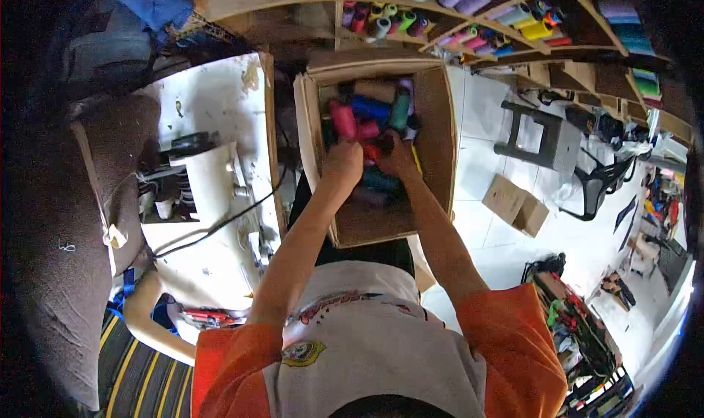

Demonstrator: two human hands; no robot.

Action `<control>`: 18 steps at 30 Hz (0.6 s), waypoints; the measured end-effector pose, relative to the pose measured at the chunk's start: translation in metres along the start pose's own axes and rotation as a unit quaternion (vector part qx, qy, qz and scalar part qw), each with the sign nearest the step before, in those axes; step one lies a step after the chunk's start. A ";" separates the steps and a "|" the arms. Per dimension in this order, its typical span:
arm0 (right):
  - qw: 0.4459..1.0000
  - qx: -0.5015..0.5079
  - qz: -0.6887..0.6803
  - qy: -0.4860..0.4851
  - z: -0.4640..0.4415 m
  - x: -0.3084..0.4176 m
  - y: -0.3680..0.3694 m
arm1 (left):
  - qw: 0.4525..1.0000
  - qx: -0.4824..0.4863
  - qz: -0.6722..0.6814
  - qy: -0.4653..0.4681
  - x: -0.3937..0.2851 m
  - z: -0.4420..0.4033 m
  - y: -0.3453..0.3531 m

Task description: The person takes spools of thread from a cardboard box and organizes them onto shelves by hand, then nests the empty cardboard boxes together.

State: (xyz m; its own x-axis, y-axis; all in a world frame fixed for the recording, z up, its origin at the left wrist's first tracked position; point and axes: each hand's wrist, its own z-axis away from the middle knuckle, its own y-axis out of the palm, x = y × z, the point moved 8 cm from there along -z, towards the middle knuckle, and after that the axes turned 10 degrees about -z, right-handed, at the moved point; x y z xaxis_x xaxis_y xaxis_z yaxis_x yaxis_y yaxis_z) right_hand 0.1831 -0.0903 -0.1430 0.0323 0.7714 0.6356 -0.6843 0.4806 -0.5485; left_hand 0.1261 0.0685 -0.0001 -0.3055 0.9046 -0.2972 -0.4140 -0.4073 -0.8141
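Note:
Both of my hands are inside an open cardboard box point(389, 231) that holds thread spools in several colours. My left hand point(343, 161) is closed beside a red-pink spool point(342, 119); what its fingers hold, if anything, is too small to name. My right hand point(398, 156) reaches in among the spools next to something red point(372, 152), its fingers blurred. Above the hands lie a blue spool point(371, 108), a brown spool point(375, 91) and a green spool point(400, 112). Dark spools point(378, 183) lie below them.
A white sewing machine point(213, 187) stands on the table point(249, 117) at the left. Wooden shelves point(440, 6) with thread cones run along the top. A grey stool point(561, 145) and a small carton point(506, 196) are on the tiled floor point(480, 150) at the right.

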 end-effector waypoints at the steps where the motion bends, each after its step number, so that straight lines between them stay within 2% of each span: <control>1: 0.999 -0.024 -0.008 -0.026 0.010 -0.006 0.006 | 1.000 0.028 -0.007 0.009 -0.007 -0.003 0.013; 2: 0.997 -0.052 -0.013 -0.056 0.013 -0.008 0.009 | 0.997 0.067 -0.023 0.011 -0.008 -0.010 0.051; 3: 0.992 -0.081 -0.014 -0.093 0.008 -0.008 0.006 | 0.996 0.089 -0.007 -0.027 -0.006 -0.010 0.066; 5: 0.985 -0.057 0.163 -0.028 -0.006 -0.044 0.024 | 0.984 0.140 0.026 -0.108 0.003 0.004 0.104; 6: 0.968 -0.043 0.247 0.008 -0.011 -0.061 0.032 | 0.971 0.052 0.034 -0.231 0.046 -0.023 0.244; 8: 0.961 -0.239 0.131 0.044 0.003 -0.058 -0.003 | 0.964 0.102 0.042 -0.244 0.047 -0.021 0.259; 11: 0.975 -0.027 0.181 0.129 0.025 -0.021 -0.005 | 0.963 0.133 0.028 -0.231 0.046 -0.019 0.266; 14: 0.965 0.087 0.219 0.118 0.035 0.012 -0.003 | 0.966 0.160 0.021 -0.203 0.049 -0.021 0.266; 17: 0.976 -0.001 0.199 0.091 0.030 -0.014 0.016 | 0.968 0.189 0.014 -0.167 0.051 -0.026 0.261; 18: 0.978 -0.011 0.175 0.117 0.032 -0.016 0.016 | 0.967 0.201 0.015 -0.155 0.051 -0.027 0.260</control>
State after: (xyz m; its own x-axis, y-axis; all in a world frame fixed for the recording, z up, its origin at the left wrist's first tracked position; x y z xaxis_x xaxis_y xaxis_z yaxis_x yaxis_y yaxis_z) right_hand 0.1482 -0.1083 -0.1452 -0.0336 0.9631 0.2670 -0.6680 0.1770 -0.7228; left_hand 0.0255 0.0122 -0.2402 -0.5388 0.8360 -0.1033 -0.6815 -0.5047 -0.5299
